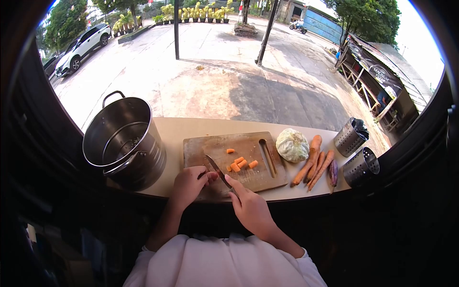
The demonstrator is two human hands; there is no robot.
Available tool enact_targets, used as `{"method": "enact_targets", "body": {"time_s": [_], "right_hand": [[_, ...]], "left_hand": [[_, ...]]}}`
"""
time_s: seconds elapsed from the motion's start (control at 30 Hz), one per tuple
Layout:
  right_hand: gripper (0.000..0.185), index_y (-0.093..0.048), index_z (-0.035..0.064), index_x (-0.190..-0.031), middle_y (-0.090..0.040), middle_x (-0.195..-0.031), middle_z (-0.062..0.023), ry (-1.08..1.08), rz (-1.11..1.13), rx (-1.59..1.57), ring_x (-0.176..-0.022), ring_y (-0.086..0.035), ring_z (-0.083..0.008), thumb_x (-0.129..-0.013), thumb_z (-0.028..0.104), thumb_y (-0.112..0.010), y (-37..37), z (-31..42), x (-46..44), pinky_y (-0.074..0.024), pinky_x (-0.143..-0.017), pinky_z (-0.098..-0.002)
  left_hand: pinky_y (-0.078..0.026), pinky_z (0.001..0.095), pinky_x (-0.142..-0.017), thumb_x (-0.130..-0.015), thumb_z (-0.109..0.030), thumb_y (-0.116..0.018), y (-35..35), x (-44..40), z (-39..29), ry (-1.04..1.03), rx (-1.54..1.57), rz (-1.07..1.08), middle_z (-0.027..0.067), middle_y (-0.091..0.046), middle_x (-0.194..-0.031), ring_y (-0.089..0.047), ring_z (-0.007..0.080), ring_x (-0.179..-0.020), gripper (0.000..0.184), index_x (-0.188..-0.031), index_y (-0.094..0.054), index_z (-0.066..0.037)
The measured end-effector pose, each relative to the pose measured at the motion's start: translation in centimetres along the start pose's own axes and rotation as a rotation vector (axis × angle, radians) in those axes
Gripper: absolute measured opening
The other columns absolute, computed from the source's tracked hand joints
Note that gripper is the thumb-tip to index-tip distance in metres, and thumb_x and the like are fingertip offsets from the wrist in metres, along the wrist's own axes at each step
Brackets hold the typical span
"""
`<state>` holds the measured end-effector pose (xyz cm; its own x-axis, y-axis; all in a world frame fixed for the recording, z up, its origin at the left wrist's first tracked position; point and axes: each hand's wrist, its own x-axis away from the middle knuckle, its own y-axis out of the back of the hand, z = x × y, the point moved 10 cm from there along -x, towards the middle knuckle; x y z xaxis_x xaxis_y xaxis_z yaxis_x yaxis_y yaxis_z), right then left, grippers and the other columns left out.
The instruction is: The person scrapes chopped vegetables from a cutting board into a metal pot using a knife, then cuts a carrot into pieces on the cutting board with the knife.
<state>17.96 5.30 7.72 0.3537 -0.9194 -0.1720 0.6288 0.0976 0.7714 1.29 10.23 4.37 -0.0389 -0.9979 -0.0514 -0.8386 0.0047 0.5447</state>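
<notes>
Right hand grips knife (carrot pieces nearby).

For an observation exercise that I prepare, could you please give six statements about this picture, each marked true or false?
1. The tall round steel pot stands left of the rectangular brown wooden board. True.
2. A lid covers the pot. False: its top is open.
3. The right hand holds a dark-bladed knife near small orange carrot pieces. True.
4. Those pieces lie inside the pot. False: they lie on the board.
5. The round pale-green cabbage is nearer the whole orange carrots than the pot. True.
6. The whole carrots lie left of the board. False: they lie right of it.
</notes>
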Motion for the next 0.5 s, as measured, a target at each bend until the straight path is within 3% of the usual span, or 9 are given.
{"method": "enact_targets", "body": {"time_s": [0.07, 0.5], "right_hand": [[0.049, -0.044, 0.0209, -0.149, -0.067, -0.087, -0.0174, 0.058, -0.036, 0.016, -0.075, -0.067, -0.0387, -0.101, 0.020, -0.055, -0.06, 0.32, 0.16, -0.0539, -0.066, -0.0471], [0.053, -0.043, 0.0204, -0.151, -0.063, -0.084, -0.0134, 0.067, -0.028, 0.088, -0.067, -0.066, -0.0349, -0.100, 0.017, -0.057, -0.61, 0.83, 0.46, -0.0545, -0.060, -0.0442]], "left_hand": [[-0.051, 0.0284, -0.065, -0.095, -0.021, -0.066, -0.08, -0.06, 0.31, -0.005, -0.013, -0.010, 0.0084, -0.070, -0.074, -0.067, 0.0131, -0.067, 0.022, -0.090, -0.075, -0.001], [-0.051, 0.0295, -0.066, -0.095, -0.020, -0.066, -0.14, -0.15, 0.48, -0.010, 0.005, -0.004, 0.0093, -0.071, -0.074, -0.068, 0.0153, -0.068, 0.023, -0.088, -0.074, 0.001]]}}
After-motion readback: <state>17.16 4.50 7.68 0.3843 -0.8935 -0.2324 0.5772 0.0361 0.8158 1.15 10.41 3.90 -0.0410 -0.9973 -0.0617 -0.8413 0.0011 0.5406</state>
